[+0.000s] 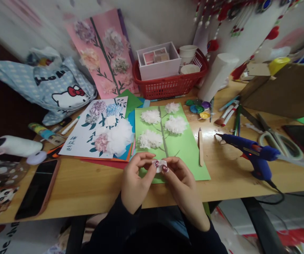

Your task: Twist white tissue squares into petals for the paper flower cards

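So, from the head camera, both hands are working on one tiny thing: a white paper scrap [161, 163], which they're holding over the lower part of a green sheet [191, 160], near the middle of the front edge of the bench [96, 192]. The left hand [136, 181] is pinching one side and the right hand [185, 183] is pinching the other, so both sets of fingers are gripping it. Looks to me like they're folding or scrunching the scrap; can't tell which, since the fingers are covering a lot of it.

Toward the bench's back edge, four white ruffled flowers [175, 125] are sitting on the sheet beside a dark stem [164, 137]. Nearer the right end, a blue glue gun [260, 153] is lying with its nozzle pointing toward the sheet.

IMO the next move is calling for a light, even pinch; paper that thin is probably tearing easily if anyone's rushing.
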Action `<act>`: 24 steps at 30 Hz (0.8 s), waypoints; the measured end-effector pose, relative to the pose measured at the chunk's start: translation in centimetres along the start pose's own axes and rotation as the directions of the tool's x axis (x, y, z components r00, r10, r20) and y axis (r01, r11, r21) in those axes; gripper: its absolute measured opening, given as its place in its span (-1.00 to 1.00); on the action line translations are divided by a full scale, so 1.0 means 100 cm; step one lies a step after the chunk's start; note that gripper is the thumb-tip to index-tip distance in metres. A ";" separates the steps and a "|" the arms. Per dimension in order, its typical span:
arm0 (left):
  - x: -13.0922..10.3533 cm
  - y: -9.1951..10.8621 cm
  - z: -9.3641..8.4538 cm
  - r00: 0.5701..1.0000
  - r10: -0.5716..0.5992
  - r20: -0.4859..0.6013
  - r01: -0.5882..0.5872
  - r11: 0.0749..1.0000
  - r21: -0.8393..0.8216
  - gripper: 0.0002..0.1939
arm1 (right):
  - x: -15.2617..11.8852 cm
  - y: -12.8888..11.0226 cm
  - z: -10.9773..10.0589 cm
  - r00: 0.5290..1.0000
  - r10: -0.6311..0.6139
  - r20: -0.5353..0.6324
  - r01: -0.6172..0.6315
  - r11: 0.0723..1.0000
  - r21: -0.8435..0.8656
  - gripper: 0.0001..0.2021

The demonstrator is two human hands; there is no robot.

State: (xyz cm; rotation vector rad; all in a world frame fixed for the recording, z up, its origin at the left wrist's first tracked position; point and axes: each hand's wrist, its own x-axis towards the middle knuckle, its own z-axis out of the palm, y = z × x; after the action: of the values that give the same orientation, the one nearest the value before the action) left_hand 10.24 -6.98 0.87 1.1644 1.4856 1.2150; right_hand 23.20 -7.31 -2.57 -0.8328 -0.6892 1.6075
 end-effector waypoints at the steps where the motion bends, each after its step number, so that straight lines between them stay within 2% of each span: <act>1: 0.000 0.001 -0.001 1.000 -0.027 0.000 0.027 0.999 -0.028 -0.84 | 0.000 0.001 0.000 1.000 -0.017 -0.007 0.017 1.000 -0.021 -0.89; 5: 0.000 0.003 -0.002 0.999 -0.040 -0.013 0.039 0.995 -0.090 -0.77 | -0.002 0.003 0.000 0.995 -0.083 -0.059 0.079 0.994 -0.075 -0.91; 7: 0.000 0.002 -0.002 0.999 -0.025 0.029 0.027 0.997 -0.070 -0.75 | -0.004 0.002 0.000 0.990 -0.114 -0.084 0.106 0.990 -0.091 -0.91; 11: 0.001 -0.001 -0.001 0.995 -0.031 0.093 0.033 0.999 -0.021 -0.86 | -0.005 0.002 0.000 0.983 -0.140 -0.119 0.132 0.988 -0.075 -0.90; 14: 0.003 0.001 -0.002 0.993 -0.064 0.097 0.069 0.996 -0.050 -0.86 | -0.005 0.002 0.000 0.973 -0.170 -0.158 0.160 0.984 -0.073 -0.89; 19: 0.003 0.007 -0.004 0.981 -0.107 0.164 0.125 0.987 -0.102 -0.81 | -0.006 0.001 0.003 0.951 -0.259 -0.170 0.244 0.964 -0.104 -0.86; 21: 0.003 0.009 -0.006 0.983 -0.073 0.169 0.088 0.993 -0.078 -0.79 | -0.009 0.001 0.002 0.945 -0.291 -0.149 0.282 0.956 -0.078 -0.89; 24: 0.004 0.011 -0.012 0.976 -0.020 0.217 0.022 1.000 -0.009 -0.79 | -0.016 0.000 -0.002 0.967 -0.256 0.001 0.256 0.965 -0.059 -0.86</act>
State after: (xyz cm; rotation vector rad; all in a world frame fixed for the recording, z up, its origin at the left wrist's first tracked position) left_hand 9.10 -6.74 2.13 1.2288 1.3216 1.0445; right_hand 23.52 -8.89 -2.43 -0.7575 -0.8084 1.3567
